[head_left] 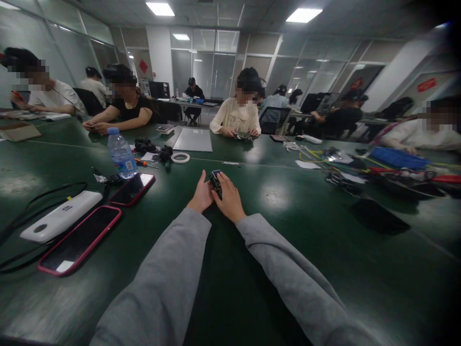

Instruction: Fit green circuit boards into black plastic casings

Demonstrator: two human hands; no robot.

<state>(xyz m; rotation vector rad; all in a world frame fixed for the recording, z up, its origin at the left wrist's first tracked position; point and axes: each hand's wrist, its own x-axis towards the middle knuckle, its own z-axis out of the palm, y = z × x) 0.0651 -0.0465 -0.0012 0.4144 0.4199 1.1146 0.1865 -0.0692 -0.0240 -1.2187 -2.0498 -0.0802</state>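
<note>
Just above the green tabletop, a small dark block that looks like a circuit board sits between my two hands. Its upper end shows a pale, bluish face; the lower part is covered by fingers. My left hand supports it from the left, thumb pointing up. Across its right side lie the bent fingers of my right hand, pressed against it. Both wrists come out of grey sleeves. Finer detail on the board is too small to make out.
Left of my arms lie two red-edged phones, a white power bank with a black cable and a water bottle. Beyond are a tape roll and screwdriver. Wires and a blue tray lie right. Several people sit around.
</note>
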